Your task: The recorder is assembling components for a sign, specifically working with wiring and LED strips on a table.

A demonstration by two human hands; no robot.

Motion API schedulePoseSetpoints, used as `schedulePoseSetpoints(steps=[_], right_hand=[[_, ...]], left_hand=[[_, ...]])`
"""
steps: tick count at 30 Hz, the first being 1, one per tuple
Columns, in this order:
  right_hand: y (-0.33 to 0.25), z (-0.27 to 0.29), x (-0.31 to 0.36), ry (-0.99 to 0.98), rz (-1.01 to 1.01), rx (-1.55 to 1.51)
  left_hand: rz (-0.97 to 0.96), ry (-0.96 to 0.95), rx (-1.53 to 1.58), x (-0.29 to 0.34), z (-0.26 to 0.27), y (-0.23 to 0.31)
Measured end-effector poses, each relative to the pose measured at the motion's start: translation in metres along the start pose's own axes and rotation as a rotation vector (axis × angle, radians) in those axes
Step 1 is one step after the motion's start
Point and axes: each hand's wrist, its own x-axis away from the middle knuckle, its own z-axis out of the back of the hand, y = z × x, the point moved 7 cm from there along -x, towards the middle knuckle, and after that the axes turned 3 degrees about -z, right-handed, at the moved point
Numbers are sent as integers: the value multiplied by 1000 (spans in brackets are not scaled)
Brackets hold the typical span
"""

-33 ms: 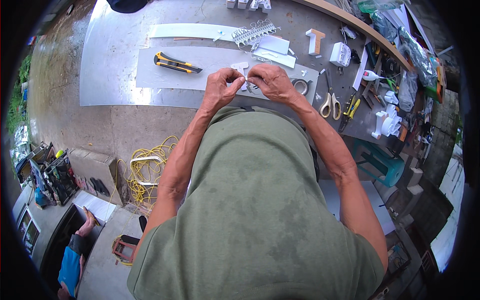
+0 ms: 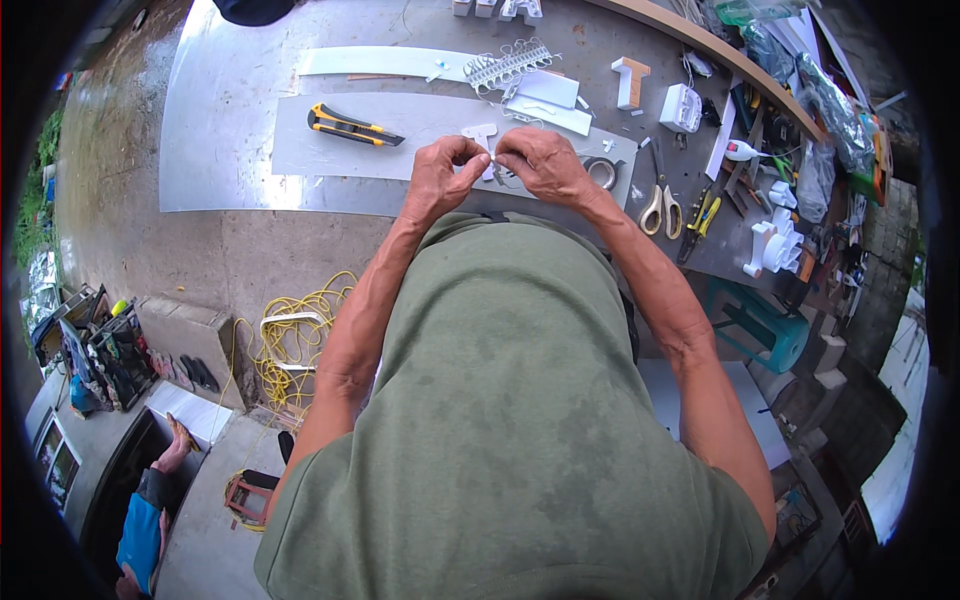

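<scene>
My left hand (image 2: 440, 178) and my right hand (image 2: 548, 165) meet over the near part of a grey sheet (image 2: 300, 140), thumbs and fingers pinched. Whatever lies between the fingertips is too small to make out. Just beyond them a white T-shaped piece (image 2: 479, 132) shows, partly covered by my fingers. To the left rests a yellow and black utility knife (image 2: 350, 126). Beside my right wrist is a grey tape roll (image 2: 602, 174). Farther back lie a bundle of small white modules on wires (image 2: 505, 68) and white rectangular pieces (image 2: 548, 112).
Right of my hands lie scissors (image 2: 652, 212) and a yellow-handled tool (image 2: 703, 216). A letter-shaped block (image 2: 630, 84), a white box-like piece (image 2: 681, 108) and cluttered tools stand farther right. A teal stool (image 2: 780, 340) is below the table. Yellow cord (image 2: 285, 345) coils on the floor; a person (image 2: 145, 535) is at lower left.
</scene>
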Motion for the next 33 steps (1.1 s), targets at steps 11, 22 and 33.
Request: schedulePoseSetpoints(steps=[11, 22, 33], right_hand=[[78, 86, 27, 432, -601, 688], [-6, 9, 8, 323, 75, 51], [6, -6, -8, 228, 203, 206]], left_hand=[[564, 126, 460, 20, 7, -44], [798, 132, 451, 12, 1, -45], [669, 102, 67, -4, 7, -45]])
